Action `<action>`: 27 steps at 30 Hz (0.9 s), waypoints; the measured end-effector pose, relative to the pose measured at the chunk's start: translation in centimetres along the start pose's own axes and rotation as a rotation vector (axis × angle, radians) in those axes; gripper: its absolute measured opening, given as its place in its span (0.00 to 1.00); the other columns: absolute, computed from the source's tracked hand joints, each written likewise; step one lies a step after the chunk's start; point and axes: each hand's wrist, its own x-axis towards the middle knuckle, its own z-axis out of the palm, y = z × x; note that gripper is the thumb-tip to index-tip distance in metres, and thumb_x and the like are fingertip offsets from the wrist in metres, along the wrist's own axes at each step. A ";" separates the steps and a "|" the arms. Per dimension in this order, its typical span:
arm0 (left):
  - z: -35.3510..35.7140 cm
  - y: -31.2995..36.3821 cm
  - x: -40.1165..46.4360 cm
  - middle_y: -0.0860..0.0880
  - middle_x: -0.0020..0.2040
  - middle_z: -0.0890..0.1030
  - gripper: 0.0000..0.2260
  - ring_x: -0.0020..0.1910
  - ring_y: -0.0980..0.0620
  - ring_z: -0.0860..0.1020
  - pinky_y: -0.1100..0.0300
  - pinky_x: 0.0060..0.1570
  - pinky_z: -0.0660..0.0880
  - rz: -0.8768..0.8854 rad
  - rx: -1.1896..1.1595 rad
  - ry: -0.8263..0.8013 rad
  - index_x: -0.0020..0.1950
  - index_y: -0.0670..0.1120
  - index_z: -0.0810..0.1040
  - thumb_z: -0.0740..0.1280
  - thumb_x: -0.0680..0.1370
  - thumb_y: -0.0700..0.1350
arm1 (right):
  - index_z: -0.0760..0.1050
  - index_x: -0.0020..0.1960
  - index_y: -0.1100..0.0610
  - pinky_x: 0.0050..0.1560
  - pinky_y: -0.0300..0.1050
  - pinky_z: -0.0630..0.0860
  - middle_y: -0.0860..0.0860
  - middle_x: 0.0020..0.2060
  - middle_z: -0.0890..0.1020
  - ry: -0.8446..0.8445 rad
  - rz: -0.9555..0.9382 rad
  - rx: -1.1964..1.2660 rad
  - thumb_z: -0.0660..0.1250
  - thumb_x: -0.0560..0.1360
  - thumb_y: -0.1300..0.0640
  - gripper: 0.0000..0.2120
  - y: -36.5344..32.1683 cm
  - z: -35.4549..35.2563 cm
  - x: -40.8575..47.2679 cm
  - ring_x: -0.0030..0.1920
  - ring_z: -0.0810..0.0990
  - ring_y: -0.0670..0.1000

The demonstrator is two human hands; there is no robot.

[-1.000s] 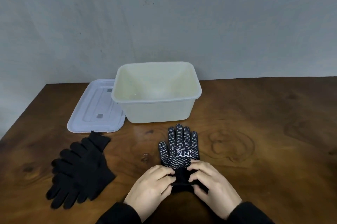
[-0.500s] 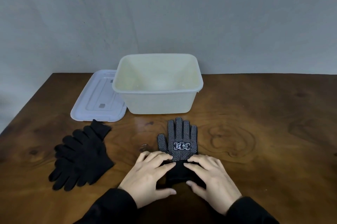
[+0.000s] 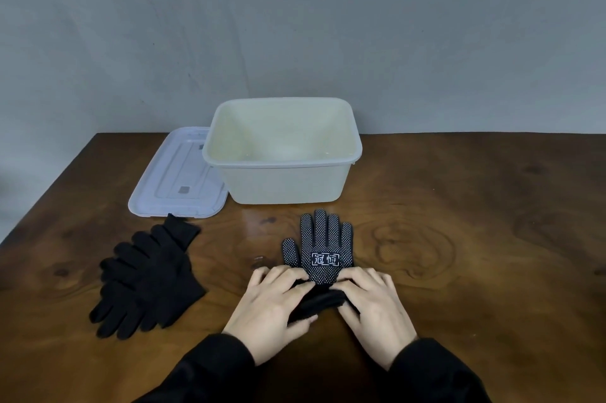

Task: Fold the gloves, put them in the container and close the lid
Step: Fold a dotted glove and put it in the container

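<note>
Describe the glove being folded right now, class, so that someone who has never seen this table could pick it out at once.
Start at the cream container standing open at the back of the wooden table. Directly in front of it, a black glove lies palm up, its cuff gripped by the left hand and right hand. Unlike the plain black gloves heaped to its left, it has white grip dots and a white logo.

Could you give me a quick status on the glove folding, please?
Both hands, left hand and right hand, gripping dotted glove cuff. Container open, empty. Nothing in the way.
</note>
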 end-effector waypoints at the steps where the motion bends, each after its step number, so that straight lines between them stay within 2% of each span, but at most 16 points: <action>1: 0.1 -0.2 0.1 0.54 0.59 0.81 0.17 0.60 0.52 0.76 0.53 0.60 0.65 0.020 -0.022 0.021 0.60 0.49 0.84 0.67 0.75 0.55 | 0.80 0.52 0.47 0.56 0.47 0.68 0.40 0.54 0.78 0.006 0.012 0.010 0.62 0.76 0.51 0.09 -0.1 0.0 -0.1 0.54 0.75 0.44; 3: 0.2 -0.6 0.3 0.56 0.55 0.82 0.11 0.57 0.54 0.77 0.55 0.58 0.66 0.015 -0.105 0.064 0.54 0.49 0.85 0.66 0.76 0.50 | 0.80 0.51 0.47 0.58 0.47 0.68 0.39 0.54 0.79 0.016 0.041 0.032 0.62 0.77 0.50 0.09 -0.6 0.0 -0.3 0.55 0.75 0.43; 5: 0.0 -0.9 0.3 0.59 0.52 0.83 0.10 0.55 0.56 0.77 0.56 0.58 0.64 -0.053 -0.192 0.089 0.50 0.51 0.84 0.64 0.78 0.51 | 0.81 0.51 0.48 0.59 0.46 0.68 0.38 0.53 0.79 0.027 0.073 0.051 0.62 0.77 0.50 0.10 -1.1 -0.1 -0.4 0.55 0.75 0.42; 8: -0.3 -1.6 -0.4 0.61 0.46 0.83 0.12 0.52 0.60 0.75 0.59 0.58 0.62 -0.122 -0.256 0.098 0.46 0.51 0.83 0.63 0.79 0.55 | 0.80 0.50 0.48 0.61 0.45 0.65 0.38 0.51 0.79 0.019 0.129 0.086 0.61 0.77 0.49 0.10 -2.1 0.1 -0.6 0.55 0.73 0.39; 11: -0.4 -1.9 -0.9 0.66 0.41 0.76 0.18 0.52 0.65 0.71 0.61 0.60 0.58 -0.220 -0.342 0.083 0.41 0.50 0.79 0.61 0.79 0.61 | 0.79 0.46 0.48 0.65 0.44 0.63 0.36 0.51 0.78 -0.013 0.222 0.172 0.63 0.78 0.49 0.08 -2.9 0.4 -0.8 0.57 0.71 0.37; 14: -0.2 -1.9 -0.6 0.65 0.37 0.71 0.16 0.49 0.62 0.69 0.59 0.56 0.56 -0.273 -0.329 0.108 0.36 0.53 0.72 0.60 0.77 0.62 | 0.81 0.42 0.51 0.65 0.45 0.62 0.38 0.52 0.78 0.003 0.313 0.175 0.66 0.78 0.49 0.09 -3.1 0.8 -0.5 0.58 0.70 0.37; 16: 0.2 -1.6 -0.6 0.62 0.37 0.71 0.17 0.48 0.59 0.69 0.58 0.52 0.55 -0.285 -0.252 0.147 0.32 0.52 0.75 0.62 0.76 0.61 | 0.82 0.40 0.51 0.64 0.46 0.61 0.38 0.49 0.78 0.045 0.356 0.129 0.68 0.77 0.48 0.10 -3.2 1.2 -0.3 0.56 0.71 0.40; 19: 0.4 -1.4 -0.7 0.59 0.39 0.75 0.18 0.48 0.57 0.70 0.58 0.53 0.54 -0.349 -0.197 0.172 0.31 0.52 0.79 0.63 0.74 0.61 | 0.80 0.35 0.48 0.59 0.44 0.59 0.38 0.44 0.76 0.106 0.438 0.048 0.72 0.73 0.46 0.11 -3.4 1.5 0.1 0.52 0.71 0.43; 21: 0.3 -1.6 -0.8 0.58 0.40 0.75 0.14 0.48 0.55 0.73 0.55 0.54 0.58 -0.383 -0.204 0.165 0.34 0.54 0.79 0.62 0.73 0.61 | 0.75 0.35 0.46 0.59 0.46 0.60 0.39 0.43 0.74 0.135 0.455 -0.009 0.75 0.71 0.46 0.11 -3.6 1.6 0.1 0.50 0.71 0.44; 24: -0.2 -2.0 -0.8 0.57 0.46 0.75 0.09 0.49 0.53 0.75 0.53 0.57 0.65 -0.329 -0.187 0.156 0.48 0.55 0.77 0.68 0.72 0.57 | 0.74 0.45 0.46 0.60 0.50 0.64 0.42 0.47 0.74 0.192 0.387 -0.058 0.76 0.69 0.50 0.11 -3.6 1.6 -0.3 0.52 0.72 0.47; 26: -0.7 -1.9 -0.8 0.53 0.53 0.76 0.14 0.54 0.52 0.74 0.53 0.59 0.65 -0.198 -0.163 0.147 0.57 0.53 0.78 0.74 0.72 0.48 | 0.78 0.49 0.49 0.60 0.51 0.65 0.45 0.51 0.76 0.213 0.232 -0.109 0.75 0.71 0.56 0.09 -3.5 1.6 -0.3 0.55 0.73 0.48; 27: -0.7 -1.9 -0.7 0.51 0.56 0.78 0.15 0.57 0.50 0.74 0.52 0.59 0.65 -0.078 -0.126 0.147 0.59 0.52 0.79 0.73 0.73 0.44 | 0.81 0.50 0.50 0.60 0.51 0.65 0.45 0.53 0.77 0.204 0.143 -0.127 0.73 0.72 0.58 0.08 -3.3 1.7 -0.3 0.56 0.74 0.49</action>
